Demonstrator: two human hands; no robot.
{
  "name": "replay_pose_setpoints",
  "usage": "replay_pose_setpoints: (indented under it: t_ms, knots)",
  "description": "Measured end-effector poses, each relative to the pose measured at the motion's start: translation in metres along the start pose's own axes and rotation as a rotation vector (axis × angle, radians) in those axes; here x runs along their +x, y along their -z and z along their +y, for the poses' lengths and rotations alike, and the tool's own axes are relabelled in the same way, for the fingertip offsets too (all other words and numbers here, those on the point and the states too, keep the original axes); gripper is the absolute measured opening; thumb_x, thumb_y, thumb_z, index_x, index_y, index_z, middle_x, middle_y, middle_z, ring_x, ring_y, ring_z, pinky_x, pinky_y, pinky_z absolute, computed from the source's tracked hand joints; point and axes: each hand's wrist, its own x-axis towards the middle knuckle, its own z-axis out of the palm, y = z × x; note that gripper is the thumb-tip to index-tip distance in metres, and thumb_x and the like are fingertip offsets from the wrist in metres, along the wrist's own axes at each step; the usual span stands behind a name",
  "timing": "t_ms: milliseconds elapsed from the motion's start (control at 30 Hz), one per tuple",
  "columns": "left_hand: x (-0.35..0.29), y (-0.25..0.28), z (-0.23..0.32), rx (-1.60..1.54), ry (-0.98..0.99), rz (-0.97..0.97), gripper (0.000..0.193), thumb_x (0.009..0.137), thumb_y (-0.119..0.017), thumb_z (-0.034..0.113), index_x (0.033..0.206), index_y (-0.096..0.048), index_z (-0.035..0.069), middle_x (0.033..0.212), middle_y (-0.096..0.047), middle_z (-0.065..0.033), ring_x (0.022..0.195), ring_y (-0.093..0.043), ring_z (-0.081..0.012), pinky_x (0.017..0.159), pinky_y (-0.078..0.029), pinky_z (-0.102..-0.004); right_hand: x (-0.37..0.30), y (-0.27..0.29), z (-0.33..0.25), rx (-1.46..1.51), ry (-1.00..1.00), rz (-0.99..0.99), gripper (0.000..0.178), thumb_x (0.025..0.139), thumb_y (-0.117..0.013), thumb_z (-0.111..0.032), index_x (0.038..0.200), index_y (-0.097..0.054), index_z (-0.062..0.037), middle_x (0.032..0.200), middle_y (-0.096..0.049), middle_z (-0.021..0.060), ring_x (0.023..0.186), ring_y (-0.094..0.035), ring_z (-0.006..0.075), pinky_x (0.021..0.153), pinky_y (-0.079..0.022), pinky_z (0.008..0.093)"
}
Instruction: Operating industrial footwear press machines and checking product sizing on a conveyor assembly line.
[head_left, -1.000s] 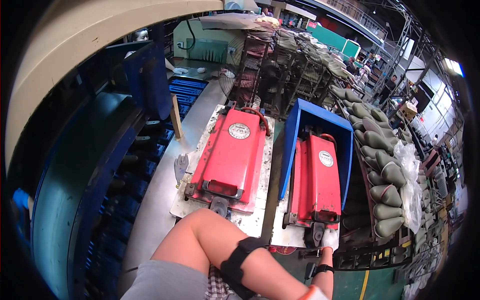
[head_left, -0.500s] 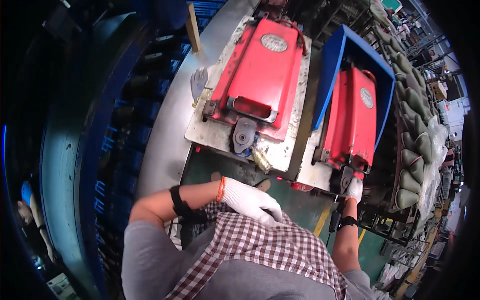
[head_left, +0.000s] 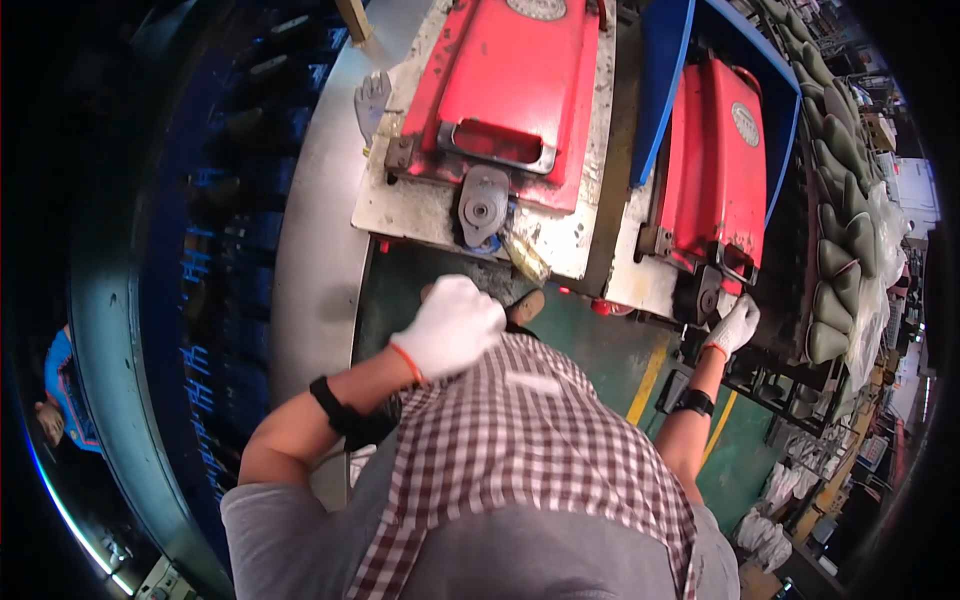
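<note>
I've got white gloves (head_left: pixel 450 330) w/ orange cuffs (head_left: pixel 408 364), brn/wht checked apron (head_left: pixel 540 450), red machines (head_left: pixel 505 90), blue hood (head_left: pixel 665 80), grn floor (head_left: pixel 600 350) w/ yellow lines (head_left: pixel 648 380).

The upper edge cut off the left red machine (head_left: pixel 500 85), the left hand's (head_left: pixel 450 328) palm was hidden, and the right hand's (head_left: pixel 735 326) fingertip contact was indistinct.

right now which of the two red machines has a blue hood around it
The right-hand red machine, beside the gloved right hand: a blue hood stands around it, while the left-hand red machine shows none.
</note>
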Motion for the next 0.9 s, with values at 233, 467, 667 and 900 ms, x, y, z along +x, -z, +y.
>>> replay_pose_setpoints:
  t_ms: [233,467,667,900]
  knots:
    - [0.006,0.046,-0.040,-0.583,0.129,0.026,0.012,0.089,-0.073,0.012,0.097,-0.073,0.003,0.095,-0.071,-0.0115,0.096,-0.068,-0.0250,0.088,-0.054,-0.0369,-0.180,-0.035,-0.157,0.017,0.420,-0.164,0.022,0.097,-0.069,-0.011,0.115,-0.068,0.0013,0.112,-0.071,0.0153,0.105,-0.066,0.0247,0.096,-0.053,0.0369]
    - [0.065,0.122,-0.057,-0.004,-0.131,0.733,0.020,0.085,-0.071,0.007,0.105,-0.071,0.005,0.106,-0.071,-0.0137,0.105,-0.066,-0.0323,0.095,-0.053,-0.0429,-0.263,-0.115,-0.211,0.009,0.280,-1.387,0.041,0.103,-0.063,-0.038,0.121,-0.065,-0.0021,0.101,-0.070,0.0184,0.095,-0.068,0.0293,0.091,-0.052,0.0386]
    - [0.105,0.079,-0.084,0.420,-0.071,0.525,0.018,0.090,-0.069,0.031,0.093,-0.072,0.013,0.084,-0.069,-0.0084,0.082,-0.069,-0.0270,0.074,-0.051,-0.0424,-0.277,-0.137,-0.210,0.130,-0.153,-1.601,0.051,0.105,-0.062,-0.044,0.127,-0.064,0.0022,0.102,-0.072,0.0076,0.099,-0.063,0.0180,0.093,-0.050,0.0337]
    - [0.123,0.073,-0.086,0.413,-0.056,0.477,0.028,0.093,-0.064,0.042,0.083,-0.067,0.016,0.073,-0.069,-0.0076,0.071,-0.071,-0.0258,0.071,-0.051,-0.0425,-0.351,-0.123,-0.237,0.307,-0.726,-1.852,0.034,0.107,-0.057,-0.044,0.106,-0.058,-0.0101,0.069,-0.049,-0.0016,0.053,-0.039,0.0074,0.046,-0.028,0.0235]
